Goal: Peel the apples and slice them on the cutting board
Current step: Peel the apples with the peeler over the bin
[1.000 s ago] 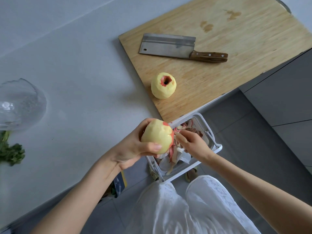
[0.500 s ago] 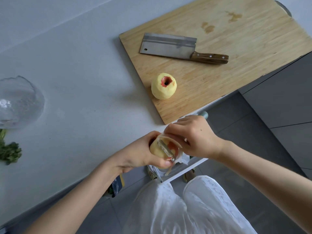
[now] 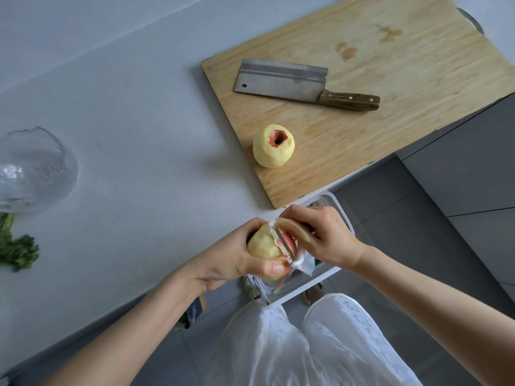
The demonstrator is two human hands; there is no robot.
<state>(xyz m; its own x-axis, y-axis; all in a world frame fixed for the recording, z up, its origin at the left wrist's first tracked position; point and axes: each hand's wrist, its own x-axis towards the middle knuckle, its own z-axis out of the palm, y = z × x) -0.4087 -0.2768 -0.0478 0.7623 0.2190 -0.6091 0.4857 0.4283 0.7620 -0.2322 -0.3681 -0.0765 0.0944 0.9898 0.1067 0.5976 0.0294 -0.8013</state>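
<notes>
Your left hand (image 3: 228,263) cups the half-peeled apple (image 3: 263,247) just off the counter's edge. The fingers curl behind it and the thumb presses on its near side, right beside the lower end of the peeler (image 3: 282,243) blade, so a stroke that runs long can nick that thumb. The bare flesh is probably slick, and a loose grip can drop the fruit into the waste bin (image 3: 309,286) underneath. Your right hand (image 3: 328,240) wraps the peeler's handle with bunched fingers; twist it and the blade gouges. On the cutting board (image 3: 418,65), up to the right, the peeled apple (image 3: 274,146) and cleaver (image 3: 281,79) wait.
</notes>
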